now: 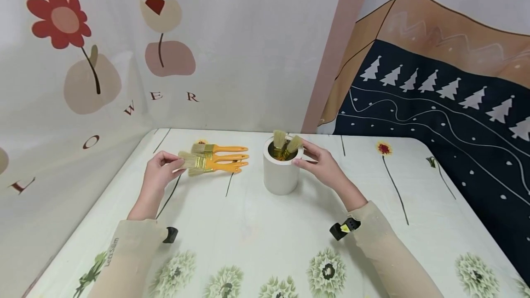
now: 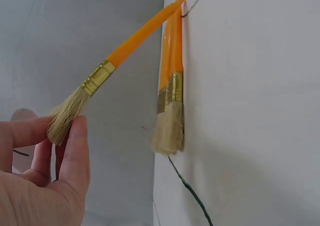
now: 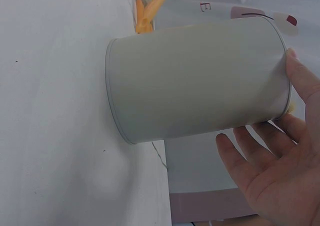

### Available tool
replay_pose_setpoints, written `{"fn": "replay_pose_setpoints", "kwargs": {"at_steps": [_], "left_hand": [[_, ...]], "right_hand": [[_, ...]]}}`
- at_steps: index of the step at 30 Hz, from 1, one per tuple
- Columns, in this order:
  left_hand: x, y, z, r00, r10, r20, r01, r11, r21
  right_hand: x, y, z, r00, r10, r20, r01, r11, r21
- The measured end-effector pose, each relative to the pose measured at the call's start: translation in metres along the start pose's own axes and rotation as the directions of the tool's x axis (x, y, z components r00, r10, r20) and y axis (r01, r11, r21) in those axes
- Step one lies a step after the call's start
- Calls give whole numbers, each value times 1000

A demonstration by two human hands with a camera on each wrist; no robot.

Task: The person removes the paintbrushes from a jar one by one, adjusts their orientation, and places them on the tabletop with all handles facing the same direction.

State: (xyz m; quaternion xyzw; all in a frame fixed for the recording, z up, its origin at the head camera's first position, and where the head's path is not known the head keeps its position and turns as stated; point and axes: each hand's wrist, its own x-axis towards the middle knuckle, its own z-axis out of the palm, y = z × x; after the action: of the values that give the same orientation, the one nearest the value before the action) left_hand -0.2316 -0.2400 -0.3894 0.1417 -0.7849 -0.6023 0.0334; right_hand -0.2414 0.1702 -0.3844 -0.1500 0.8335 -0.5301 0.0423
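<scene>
My left hand pinches the bristle tip of a paintbrush between thumb and fingers. That brush is tilted, its bristle end raised and its orange handle end down by the other handles. Beside it, several more paintbrushes with orange handles and gold ferrules lie together on the table, handles pointing right. A white cylindrical holder stands upright to their right. Two paintbrushes stick out of its top, bristles up. My right hand grips the holder's rim from the right, the thumb at its upper edge.
The table wears a white cloth printed with flowers. Behind it hangs a pale curtain with flower prints and letters. A dark cloth with white tree prints hangs at the right.
</scene>
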Motion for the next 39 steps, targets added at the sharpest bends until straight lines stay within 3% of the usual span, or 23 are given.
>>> {"fn": "replay_pose_setpoints", "kwargs": {"at_steps": [5, 10, 14, 19, 22, 28, 39], "left_hand": [[5, -6, -2, 997, -32, 75, 25, 995, 102], [9, -13, -8, 983, -79, 167, 40, 974, 222], [12, -17, -13, 970, -95, 223, 20, 948, 317], [16, -19, -15, 952, -137, 276, -2, 893, 450], [18, -20, -15, 943, -168, 285, 5, 868, 496], [22, -27, -13, 942, -196, 273, 22, 848, 529], [25, -29, -15, 945, -205, 256, 43, 851, 523]], "right_hand": [[1, 0, 0, 1000, -3, -4, 3, 1000, -3], [1, 1, 0, 1000, -7, -4, 7, 1000, 1], [1, 1, 0, 1000, -8, -6, 8, 1000, 1], [1, 1, 0, 1000, -6, -7, 6, 1000, 6], [1, 1, 1, 1000, -8, -6, 8, 1000, 8], [0, -1, 1, 1000, -9, -2, 9, 1000, 12], [0, 0, 1, 1000, -9, -1, 9, 1000, 9]]}}
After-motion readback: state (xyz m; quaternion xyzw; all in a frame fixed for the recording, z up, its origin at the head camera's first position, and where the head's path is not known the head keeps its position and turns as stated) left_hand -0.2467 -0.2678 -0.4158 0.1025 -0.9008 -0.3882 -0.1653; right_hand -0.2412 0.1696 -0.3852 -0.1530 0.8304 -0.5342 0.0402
